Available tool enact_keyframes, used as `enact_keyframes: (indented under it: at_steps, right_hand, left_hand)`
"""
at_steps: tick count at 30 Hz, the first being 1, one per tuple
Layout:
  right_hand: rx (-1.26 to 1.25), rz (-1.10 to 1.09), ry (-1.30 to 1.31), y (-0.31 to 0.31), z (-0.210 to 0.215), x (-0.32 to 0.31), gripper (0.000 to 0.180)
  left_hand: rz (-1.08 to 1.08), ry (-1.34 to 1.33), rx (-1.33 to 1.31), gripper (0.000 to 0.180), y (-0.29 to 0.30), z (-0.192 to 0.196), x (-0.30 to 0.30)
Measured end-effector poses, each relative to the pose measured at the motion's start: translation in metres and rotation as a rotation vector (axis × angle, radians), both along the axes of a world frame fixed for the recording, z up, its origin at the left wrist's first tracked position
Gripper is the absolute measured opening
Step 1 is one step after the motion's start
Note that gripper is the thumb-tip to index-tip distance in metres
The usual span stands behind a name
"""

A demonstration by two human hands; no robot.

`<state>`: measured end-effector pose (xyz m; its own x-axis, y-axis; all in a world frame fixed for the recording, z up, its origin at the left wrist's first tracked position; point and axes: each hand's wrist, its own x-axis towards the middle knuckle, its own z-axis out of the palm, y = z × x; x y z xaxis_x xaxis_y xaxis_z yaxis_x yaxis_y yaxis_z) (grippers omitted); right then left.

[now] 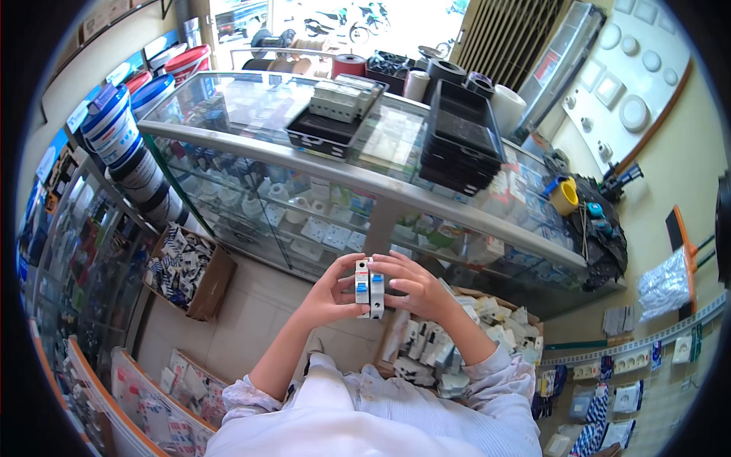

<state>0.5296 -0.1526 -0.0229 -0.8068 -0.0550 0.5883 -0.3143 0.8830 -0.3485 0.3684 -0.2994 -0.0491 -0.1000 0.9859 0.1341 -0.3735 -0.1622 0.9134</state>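
Note:
Just above my lap, two slim white circuit breakers with blue toggles are held upright, side by side. My left hand point(332, 295) has its thumb and fingers closed on the left circuit breaker point(362, 276). My right hand point(420, 288) grips the right circuit breaker point(378, 292), fingers at its top and thumb lower down. A narrow dark gap runs between the two breakers. Beneath my right forearm stands an open cardboard box point(390, 335) full of white breaker-like pieces. Some of my fingertips are hidden behind the breakers.
Ahead runs a glass display counter point(251, 148). On it are a black tray point(324, 137) with a row of white breakers point(343, 100) and a stack of black trays point(461, 141). Another full cardboard box point(207, 293) sits on the floor at left. Paint buckets point(114, 129) stand beyond it.

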Motion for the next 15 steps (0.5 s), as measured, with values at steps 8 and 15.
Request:
enact_keyframes:
  at_steps: [8, 15]
  right_hand:
    - [-0.052, -0.194, -0.016, 0.003, 0.005, -0.091, 0.039]
    - [-0.384, -0.460, -0.139, -0.035, 0.009, -0.142, 0.045]
  left_hand:
    - [0.122, -0.025, 0.101, 0.079, -0.003, -0.009, -0.079]
    - [0.236, 0.065, 0.079, 0.085, -0.010, -0.013, -0.138]
